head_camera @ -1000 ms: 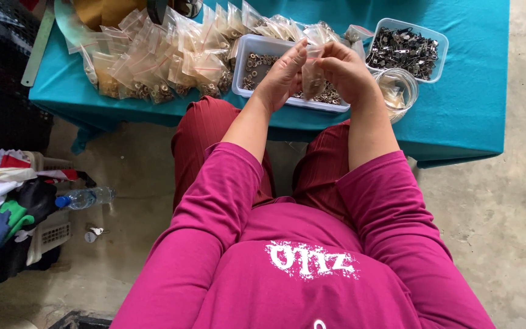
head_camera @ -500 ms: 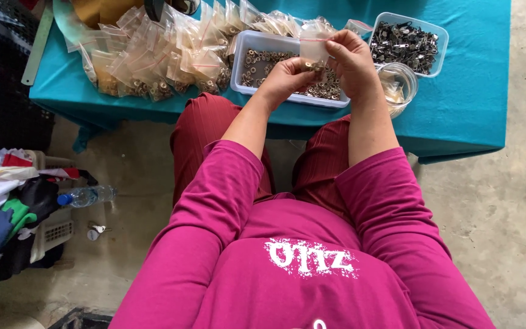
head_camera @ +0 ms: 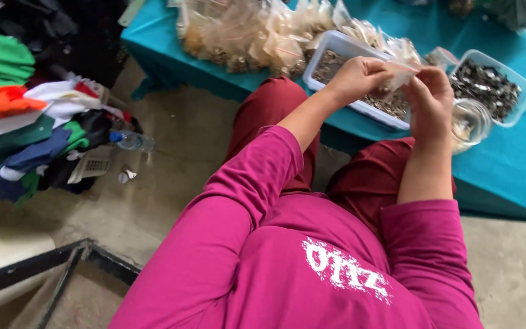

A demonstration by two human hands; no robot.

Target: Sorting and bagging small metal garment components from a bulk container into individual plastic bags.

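Bag [head_camera: 404,72] pinched between left hand [head_camera: 360,76] and right hand [head_camera: 430,97], above tray [head_camera: 336,45] at 12 o'clock; filling step, sealing needs a firm pinch.

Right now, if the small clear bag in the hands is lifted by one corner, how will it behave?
The small clear bag, pinched between the left hand and right hand, looks thin and creased, so probably floppy and very light. Its glossy film may be slippery. The filled bags slump, suggesting the same limpness.
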